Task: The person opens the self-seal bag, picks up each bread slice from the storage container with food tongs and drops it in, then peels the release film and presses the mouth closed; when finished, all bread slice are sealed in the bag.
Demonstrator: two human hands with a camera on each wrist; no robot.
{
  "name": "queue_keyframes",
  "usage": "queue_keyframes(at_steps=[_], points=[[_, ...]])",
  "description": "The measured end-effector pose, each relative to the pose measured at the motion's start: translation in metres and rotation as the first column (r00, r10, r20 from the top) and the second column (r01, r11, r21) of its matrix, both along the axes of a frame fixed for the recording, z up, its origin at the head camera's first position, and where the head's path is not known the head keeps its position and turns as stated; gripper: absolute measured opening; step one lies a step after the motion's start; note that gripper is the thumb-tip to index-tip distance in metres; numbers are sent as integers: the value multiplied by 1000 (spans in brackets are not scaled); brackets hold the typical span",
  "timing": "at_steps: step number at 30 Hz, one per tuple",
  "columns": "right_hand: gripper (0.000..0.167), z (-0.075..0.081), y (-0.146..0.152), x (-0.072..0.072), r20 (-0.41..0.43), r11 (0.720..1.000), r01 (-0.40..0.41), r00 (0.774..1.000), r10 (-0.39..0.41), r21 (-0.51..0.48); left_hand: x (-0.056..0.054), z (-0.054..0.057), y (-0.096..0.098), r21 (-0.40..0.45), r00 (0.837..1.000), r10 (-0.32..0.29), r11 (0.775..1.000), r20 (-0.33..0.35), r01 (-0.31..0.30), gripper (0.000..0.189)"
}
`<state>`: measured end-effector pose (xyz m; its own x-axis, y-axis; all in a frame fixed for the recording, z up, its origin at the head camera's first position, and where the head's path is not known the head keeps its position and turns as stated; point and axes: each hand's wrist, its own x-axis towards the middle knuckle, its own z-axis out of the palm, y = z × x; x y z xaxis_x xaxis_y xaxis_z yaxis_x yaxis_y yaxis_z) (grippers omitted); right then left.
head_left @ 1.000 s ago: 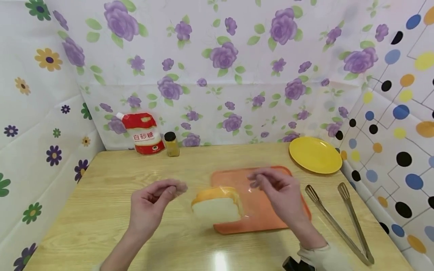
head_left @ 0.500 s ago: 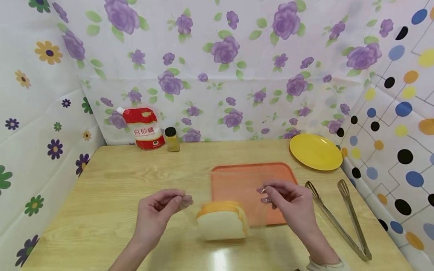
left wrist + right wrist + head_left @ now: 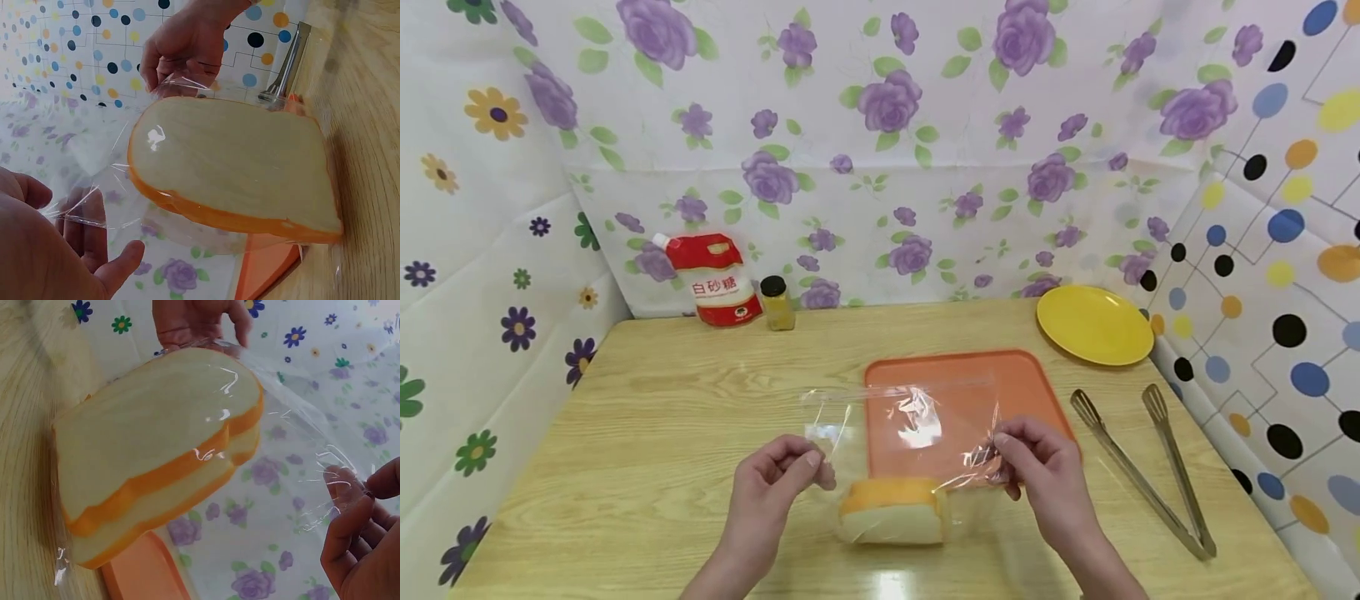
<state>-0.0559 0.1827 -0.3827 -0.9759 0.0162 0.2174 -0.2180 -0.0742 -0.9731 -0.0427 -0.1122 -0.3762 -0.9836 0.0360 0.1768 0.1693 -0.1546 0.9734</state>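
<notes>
Two slices of bread (image 3: pixel 891 525), pale with orange-brown crusts, stand together in the bottom of a clear plastic bag (image 3: pixel 917 417). The bag's upper part leans away over the orange tray. My left hand (image 3: pixel 775 492) holds the bag's left edge between thumb and fingers. On the opposite side my right hand (image 3: pixel 1041 467) pinches the bag's edge; the right wrist view shows the film bunched at those fingertips. In the left wrist view the bread (image 3: pixel 225 169) fills the middle, its lower end close to the tabletop, with the film stretched taut toward my left hand (image 3: pixel 81 250).
The orange tray (image 3: pixel 955 367) lies just beyond the bag. To its right are metal tongs (image 3: pixel 1142 475), spread apart, and a yellow plate (image 3: pixel 1093 325). A red-and-white sugar pouch (image 3: pixel 718 283) and a small black-capped jar (image 3: pixel 778 305) stand at the back left by the flowered wall sheet.
Both hands have moved a little down and to the right in the head view. The bagged bread has shifted toward the table's front, and the bag's top has tipped away from me.
</notes>
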Motion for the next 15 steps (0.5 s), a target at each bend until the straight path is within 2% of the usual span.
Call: queue_keyframes(at_steps=[6,10,15], points=[[16,0,-2,5,7,999,40,999,-40,-29,0,1,2,-16,998,62,998,2,-62,15],[22,-1,-4,6,7,996,56,998,-56,-66,1,2,1,9,999,48,999,4,-48,17],[28,2,-8,5,-30,996,76,997,-78,-56,2,3,3,52,998,42,998,-49,-40,19]])
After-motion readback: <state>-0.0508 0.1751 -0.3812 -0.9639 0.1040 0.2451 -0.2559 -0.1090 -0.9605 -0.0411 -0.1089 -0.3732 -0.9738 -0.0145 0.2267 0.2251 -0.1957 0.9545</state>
